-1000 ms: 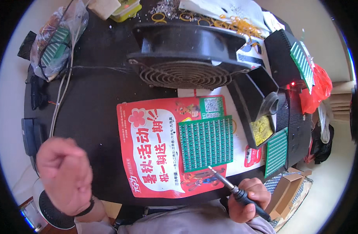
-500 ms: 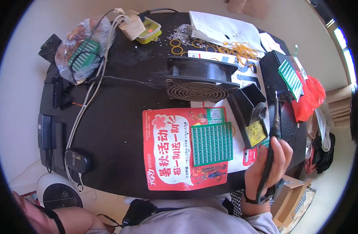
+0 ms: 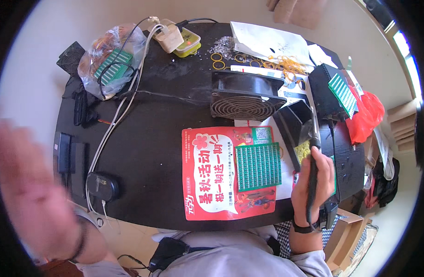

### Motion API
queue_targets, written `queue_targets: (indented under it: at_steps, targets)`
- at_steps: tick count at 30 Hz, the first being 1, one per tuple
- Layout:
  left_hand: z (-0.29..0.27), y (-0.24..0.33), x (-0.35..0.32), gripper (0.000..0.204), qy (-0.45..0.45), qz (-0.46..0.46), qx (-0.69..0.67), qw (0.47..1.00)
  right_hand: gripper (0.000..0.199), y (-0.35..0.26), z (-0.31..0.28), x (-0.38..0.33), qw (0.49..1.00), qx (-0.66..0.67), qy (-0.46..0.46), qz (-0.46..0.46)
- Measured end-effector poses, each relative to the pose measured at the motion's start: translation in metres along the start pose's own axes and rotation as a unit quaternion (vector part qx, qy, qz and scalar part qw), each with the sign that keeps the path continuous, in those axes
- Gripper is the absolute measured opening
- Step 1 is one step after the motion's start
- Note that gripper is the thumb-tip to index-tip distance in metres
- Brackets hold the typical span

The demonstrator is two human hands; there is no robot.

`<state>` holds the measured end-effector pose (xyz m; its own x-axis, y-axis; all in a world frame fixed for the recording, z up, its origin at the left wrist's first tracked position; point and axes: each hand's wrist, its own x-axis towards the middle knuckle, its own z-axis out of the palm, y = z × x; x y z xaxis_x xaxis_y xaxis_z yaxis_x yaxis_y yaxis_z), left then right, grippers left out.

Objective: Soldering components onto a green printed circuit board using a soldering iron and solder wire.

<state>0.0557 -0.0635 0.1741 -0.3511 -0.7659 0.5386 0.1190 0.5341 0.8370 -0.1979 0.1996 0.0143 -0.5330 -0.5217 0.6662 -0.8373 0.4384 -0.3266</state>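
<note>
My right hand (image 3: 311, 177) grips a soldering iron (image 3: 314, 134), its metal tip pointing away from me. The iron reaches over the black iron stand (image 3: 290, 123) and its yellow sponge (image 3: 302, 151); touching or apart, I cannot say. Left of that hand a green circuit board panel (image 3: 258, 167) with rows of small parts lies on a red and white printed sheet (image 3: 207, 196). Raised at the far left, off the table, my left hand (image 3: 34, 194) is blurred, its fingers seemingly stretched out and holding nothing I can see.
A black fan (image 3: 246, 108) stands behind the panel. Rubber bands (image 3: 286, 64) and white paper (image 3: 267, 41) lie farther back. At right, another green panel (image 3: 342, 94) leans on a black box (image 3: 324, 78). White cables (image 3: 112, 124) cross the left side beside a black adapter (image 3: 102, 186).
My left hand has come up into view from the lower left. The soldering iron in my right hand has moved left, closer to the stand. The whole view has shifted slightly.
</note>
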Motion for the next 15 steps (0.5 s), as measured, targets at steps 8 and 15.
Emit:
queue_targets:
  at_steps: [8, 15]
  targets:
    - [0.096, -0.099, -0.085, 0.004, -0.185, -0.39, -0.145, 0.89, 0.031, 0.001, -0.031, -0.018, 0.991, 0.13, -0.006, -0.002]
    - [0.107, -0.114, -0.09, 0.012, -0.318, -0.188, 0.067, 0.927, 0.034, -0.014, -0.015, -0.043, 0.957, 0.268, 0.084, 0.069]
